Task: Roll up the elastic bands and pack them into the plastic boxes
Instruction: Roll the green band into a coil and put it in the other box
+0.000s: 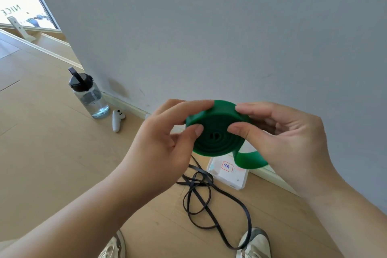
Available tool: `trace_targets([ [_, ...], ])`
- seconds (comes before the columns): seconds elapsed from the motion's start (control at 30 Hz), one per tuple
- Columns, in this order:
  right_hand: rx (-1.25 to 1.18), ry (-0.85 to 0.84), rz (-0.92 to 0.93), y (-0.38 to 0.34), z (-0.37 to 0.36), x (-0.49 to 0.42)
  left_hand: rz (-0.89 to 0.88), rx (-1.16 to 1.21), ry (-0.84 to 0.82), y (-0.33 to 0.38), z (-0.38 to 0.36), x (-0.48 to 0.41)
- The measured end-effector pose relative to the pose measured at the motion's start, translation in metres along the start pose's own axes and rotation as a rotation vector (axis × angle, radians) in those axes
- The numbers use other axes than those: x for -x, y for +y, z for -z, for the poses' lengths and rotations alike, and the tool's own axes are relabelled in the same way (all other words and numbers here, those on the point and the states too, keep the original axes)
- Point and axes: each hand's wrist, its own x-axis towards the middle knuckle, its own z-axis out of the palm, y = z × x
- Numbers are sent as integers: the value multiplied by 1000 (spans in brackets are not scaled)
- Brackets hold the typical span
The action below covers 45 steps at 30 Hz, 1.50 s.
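Pinched green band roll (215, 138) with left hand (163, 144) and right hand (289, 142), fingers curled round it; left loose tail (249, 160) dangling below-right of roll, nearer right hand.

Both hands on the green band (215, 132): left hand (163, 144) and right hand (287, 142) pinch the coiled roll, loose tail hanging under it. Black band (211, 201) tangled on the floor, plastic box (228, 172) by the wall, water bottle (90, 94) further left.
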Motion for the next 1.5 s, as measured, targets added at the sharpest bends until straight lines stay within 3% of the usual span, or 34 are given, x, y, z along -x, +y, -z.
trace_targets([
  [0.2,-82,-32,-19,-7,-5,1,218,421,140,6,-6,0],
  [0.3,-26,-40,5,-3,-7,1,358,512,129,6,-9,2],
  [0.37,52,-83,30,1,-5,0,336,358,52,4,-8,2],
  [0.47,197,-216,125,7,-2,1,156,22,12,4,-3,-1],
  [0.57,179,-235,111,6,-1,3,61,-67,-58,7,-1,-3],
  [0.7,18,-95,-44,1,0,1,48,-28,-18,12,2,-4],
  [0.87,-24,-141,-146,0,1,-1,117,32,122,5,7,-7],
  [1.0,62,-112,-80,4,-2,-1,208,143,79,0,3,-4],
  [1.2,271,-181,103,4,-2,0,191,-17,-102,-1,5,-9],
  [1.37,63,-71,-59,3,0,-3,82,-56,-57,-3,2,-5],
  [1.5,-61,-70,-130,2,-1,-4,133,116,71,-7,-2,-5],
])
